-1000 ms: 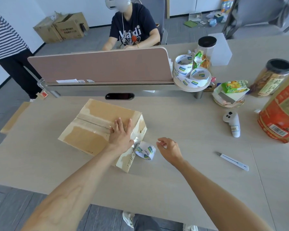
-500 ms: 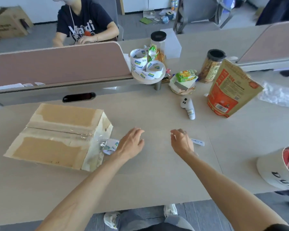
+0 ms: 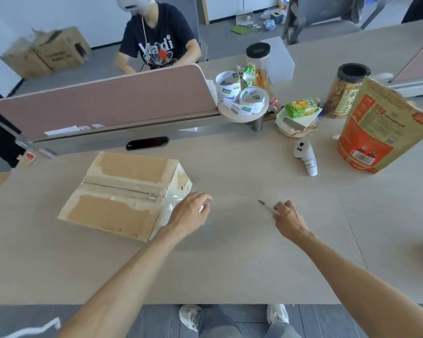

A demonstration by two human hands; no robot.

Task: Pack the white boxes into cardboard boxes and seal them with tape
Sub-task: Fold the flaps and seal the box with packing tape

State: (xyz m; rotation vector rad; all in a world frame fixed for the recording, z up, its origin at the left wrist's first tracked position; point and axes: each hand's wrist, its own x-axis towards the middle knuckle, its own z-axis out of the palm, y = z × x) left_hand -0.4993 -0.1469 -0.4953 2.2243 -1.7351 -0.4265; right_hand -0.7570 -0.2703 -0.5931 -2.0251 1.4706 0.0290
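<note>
On the table, left of centre, lies the taped box. The left hand arches just beside its near end, and I cannot tell whether it grips anything. The right hand pinches a cutter, which its fingers mostly hide.

Both bare forearms reach up from the bottom edge. Left hand, mid-frame, palm down, fingers curled over a white roll. Right hand pinches a thin cutter.

Cardboard box: tan-brown, whitish torn patches. Divider panel: dusty pink. Tape rolls: white with blue-and-green logos. Pouch: red-orange over kraft brown. Controller: white.
</note>
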